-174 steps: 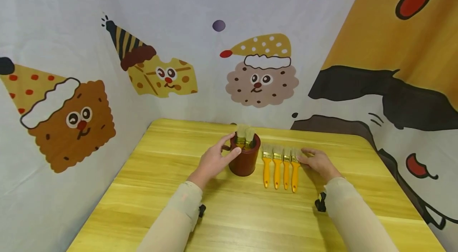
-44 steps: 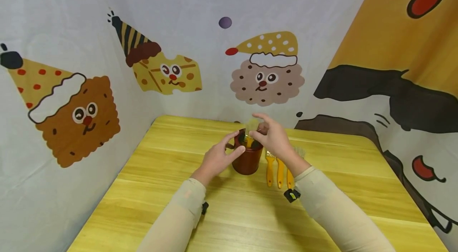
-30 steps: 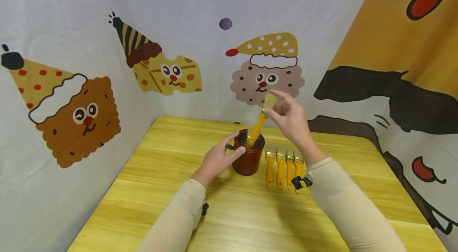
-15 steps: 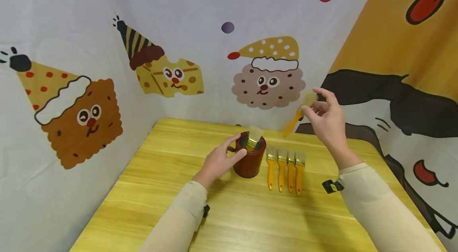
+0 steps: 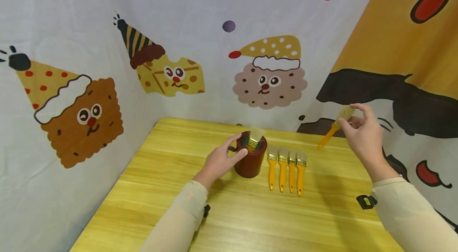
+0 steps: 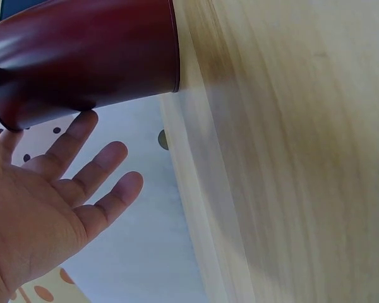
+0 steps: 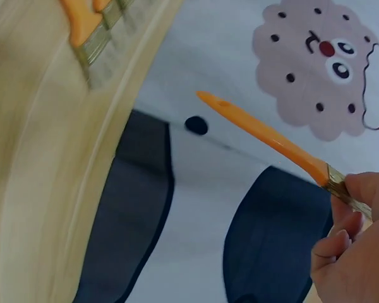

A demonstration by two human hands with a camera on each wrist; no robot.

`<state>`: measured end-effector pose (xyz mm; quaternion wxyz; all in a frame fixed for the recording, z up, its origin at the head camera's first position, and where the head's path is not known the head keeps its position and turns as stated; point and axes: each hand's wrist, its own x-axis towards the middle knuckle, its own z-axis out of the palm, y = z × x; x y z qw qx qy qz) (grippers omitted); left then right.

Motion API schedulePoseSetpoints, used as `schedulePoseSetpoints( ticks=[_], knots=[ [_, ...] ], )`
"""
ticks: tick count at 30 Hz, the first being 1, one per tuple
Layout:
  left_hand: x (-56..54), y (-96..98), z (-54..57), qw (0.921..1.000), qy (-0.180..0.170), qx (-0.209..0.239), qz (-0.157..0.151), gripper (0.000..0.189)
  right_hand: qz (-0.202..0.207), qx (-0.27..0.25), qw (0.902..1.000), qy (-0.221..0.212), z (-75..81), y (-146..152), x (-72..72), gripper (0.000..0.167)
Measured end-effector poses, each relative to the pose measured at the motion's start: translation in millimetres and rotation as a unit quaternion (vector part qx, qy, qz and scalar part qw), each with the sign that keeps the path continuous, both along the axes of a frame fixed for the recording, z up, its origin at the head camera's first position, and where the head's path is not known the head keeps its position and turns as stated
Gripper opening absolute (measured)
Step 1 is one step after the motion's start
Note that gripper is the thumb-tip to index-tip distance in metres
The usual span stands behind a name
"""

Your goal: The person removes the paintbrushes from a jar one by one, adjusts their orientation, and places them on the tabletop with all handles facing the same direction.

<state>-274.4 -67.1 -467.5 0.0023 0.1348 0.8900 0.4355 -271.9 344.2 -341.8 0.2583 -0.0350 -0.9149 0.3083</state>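
My left hand (image 5: 220,160) steadies a dark red cup (image 5: 247,165), thumb on its near side and fingers at the far side near the rim. In the left wrist view the other fingers of that hand are spread beside the cup (image 6: 88,57). One paintbrush (image 5: 256,133) stands in the cup, bristles up, its handle hidden inside. My right hand (image 5: 365,136) pinches another paintbrush (image 5: 327,136) near its metal band, raised above the right back of the table. The right wrist view shows this paintbrush's orange handle (image 7: 265,136) pointing away from the fingers.
Just right of the cup, several paintbrushes (image 5: 282,170) lie side by side on the wooden table (image 5: 171,188), bristles toward the back. A patterned cloth (image 5: 186,17) hangs close behind the table's back edge.
My right hand has lifted a paintbrush out of the cup and carried it to the right, past the row. My left hand stays at the cup, where one paintbrush is left standing.
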Motion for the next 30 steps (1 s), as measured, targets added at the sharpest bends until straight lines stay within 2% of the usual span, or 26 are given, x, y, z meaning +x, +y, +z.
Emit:
schedulePoseSetpoints(
  ticks=[6, 10, 13, 16, 22, 27, 30],
  knots=[
    [-0.8, -0.1, -1.2, 1.0000, 0.000, 0.004, -0.003, 0.069, 0.027, 0.018, 0.9954, -0.090, -5.8, 18.8, -3.9, 0.063],
    [-1.2, -0.2, -1.6, 1.0000, -0.001, 0.004, -0.004, 0.070, 0.050, 0.010, 0.9859, -0.159, -12.9, 28.1, -8.9, 0.068],
    [-1.3, -0.1, -1.6, 1.0000, -0.001, 0.002, -0.003, 0.070, 0.066, -0.003, 0.9753, -0.211, -21.7, 32.4, -15.4, 0.071],
    [-1.6, -0.1, -1.3, 1.0000, 0.000, 0.001, -0.002, 0.070, 0.095, -0.015, 0.9594, -0.265, -32.3, 35.1, -23.6, 0.073],
    [-1.9, 0.1, -0.2, 1.0000, -0.002, -0.006, -0.004, 0.069, 0.137, -0.042, 0.9172, -0.372, -54.0, 38.5, -36.0, 0.082],
    [-2.1, 0.2, -0.4, 1.0000, -0.004, -0.003, -0.004, 0.069, 0.161, -0.094, 0.8926, -0.410, -75.2, 42.8, -42.2, 0.082],
    [-2.1, -0.1, -0.2, 1.0000, 0.001, -0.005, -0.004, 0.068, 0.177, -0.133, 0.8833, -0.413, -89.0, 46.0, -44.7, 0.082]
  ],
)
